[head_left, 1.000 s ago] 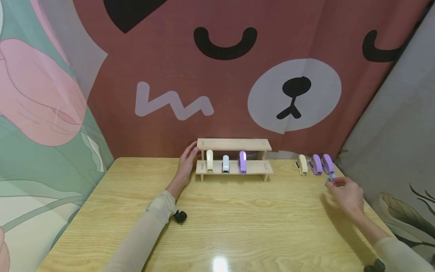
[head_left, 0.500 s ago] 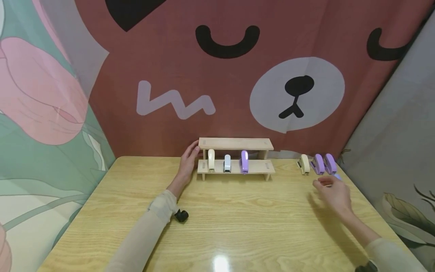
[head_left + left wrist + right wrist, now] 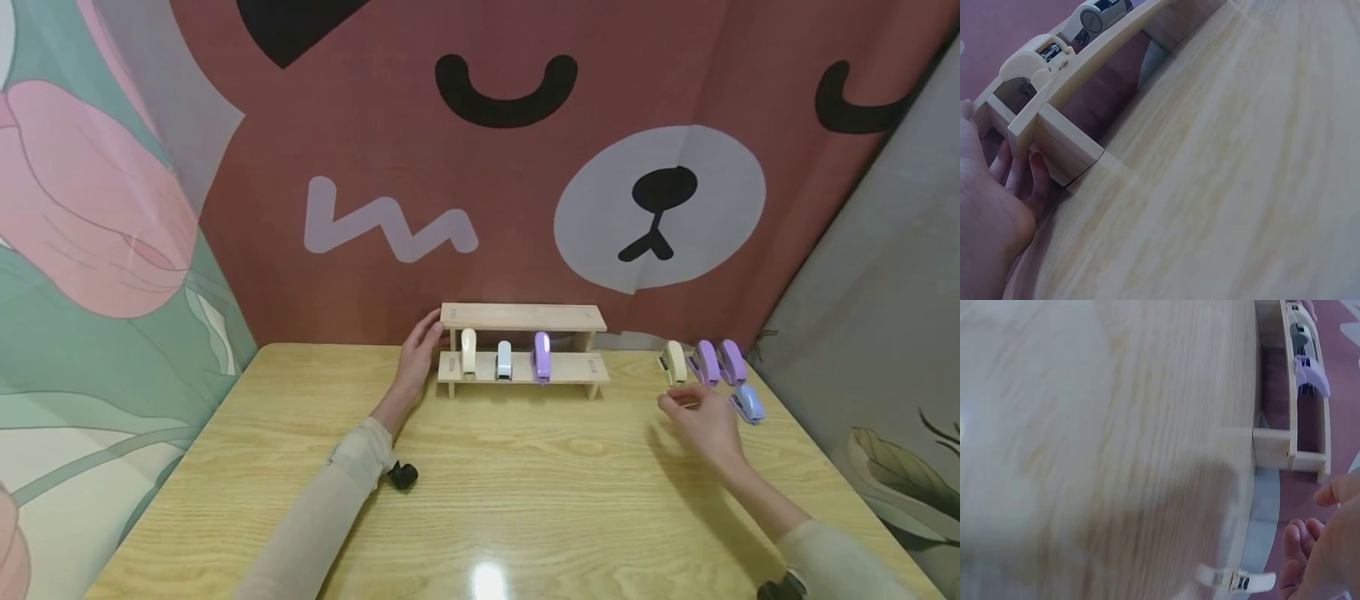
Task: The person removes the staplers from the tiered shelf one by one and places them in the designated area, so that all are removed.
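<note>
A two-tier wooden display rack stands at the back of the table. Its lower tier carries a cream stapler, a pale blue stapler and a purple stapler. My left hand holds the rack's left end; in the left wrist view its fingers bend in beside the end leg. Over the table at the right, my right hand has loosely bent fingers and nothing in them. Beyond it are a cream stapler and two purple staplers, with a blue stapler nearer.
The wooden table ends at a brown curtain with a printed bear face. A grey curtain hangs along the right side. Both sleeves carry small black wrist cameras.
My right hand has left the blue stapler and moved left across the table, uncovering it. The left hand stays at the rack, and the staplers on the rack have not moved.
</note>
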Action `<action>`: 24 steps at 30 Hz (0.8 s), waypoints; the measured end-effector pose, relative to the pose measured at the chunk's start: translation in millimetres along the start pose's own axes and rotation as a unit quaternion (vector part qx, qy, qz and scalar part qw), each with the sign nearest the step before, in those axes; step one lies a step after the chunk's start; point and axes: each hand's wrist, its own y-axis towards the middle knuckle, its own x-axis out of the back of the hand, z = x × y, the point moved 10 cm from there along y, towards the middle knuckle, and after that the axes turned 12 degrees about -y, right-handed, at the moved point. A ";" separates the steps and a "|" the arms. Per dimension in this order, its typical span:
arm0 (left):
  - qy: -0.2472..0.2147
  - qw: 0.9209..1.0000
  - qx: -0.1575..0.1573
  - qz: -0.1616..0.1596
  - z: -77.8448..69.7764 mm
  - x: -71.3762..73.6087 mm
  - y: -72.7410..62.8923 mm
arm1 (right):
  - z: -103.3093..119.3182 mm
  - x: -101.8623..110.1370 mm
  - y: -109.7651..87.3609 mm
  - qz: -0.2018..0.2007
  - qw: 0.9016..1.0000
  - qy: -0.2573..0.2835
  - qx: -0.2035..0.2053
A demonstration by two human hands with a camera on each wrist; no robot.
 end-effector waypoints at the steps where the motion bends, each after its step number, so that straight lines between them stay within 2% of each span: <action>1: 0.000 1.000 0.001 0.000 0.3 0.3 0.1 | 3.0 -1.9 0.0 0.001 1.000 0.005 0.001; 11: 0.002 1.000 0.003 -0.005 3.3 2.4 0.6 | 32.3 -25.4 -0.9 0.020 0.999 0.036 -0.003; 24: -0.004 1.000 0.006 -0.005 4.2 2.8 3.5 | 81.3 -58.8 5.1 0.043 0.995 0.090 0.008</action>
